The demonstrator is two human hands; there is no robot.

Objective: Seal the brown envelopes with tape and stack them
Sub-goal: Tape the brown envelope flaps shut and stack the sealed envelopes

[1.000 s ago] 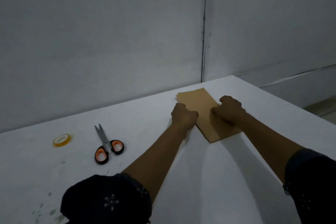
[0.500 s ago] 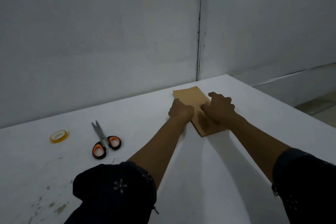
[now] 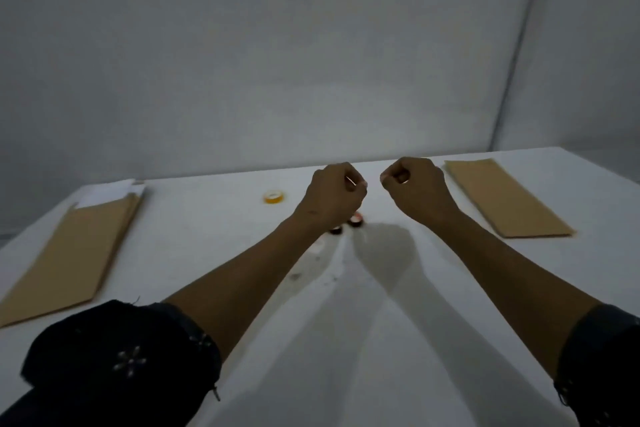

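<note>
Left hand [image 3: 334, 196]: was raised above the table [image 3: 346, 340], fingers curled into a loose fist; a thin pale sliver showed at the fingertips, too small to identify; no clear hold on anything.
Right hand [image 3: 415, 189]: was raised beside the left, close but apart, fingers likewise curled; no object was plainly gripped.
Unsealed pile [image 3: 69, 253]: brown envelopes lay at the table's left side, well apart from both hands, with white paper [image 3: 107, 192] showing at the far end.
Long axis of pile: ran from near-left to far, tilting rightward at the far end.
Sealed envelope [image 3: 502, 199]: lay flat at the right side, near the right hand but not touching it, long axis running away from the person and leaning left at the far end.
Tape roll [image 3: 273, 197]: sat just left of the left hand, on the table, between that hand and the pile.
Scissors [image 3: 349, 224]: only the orange handles showed, below and behind the left wrist.
Nearer hand: the left lay on the pile's side; the right would have had to cross over.
Judgement: the next envelope lay leftward of the fingers, so the reach would likely fall to the left hand.
Risk: the tape roll and scissors stood in the path of a low leftward sweep.
</note>
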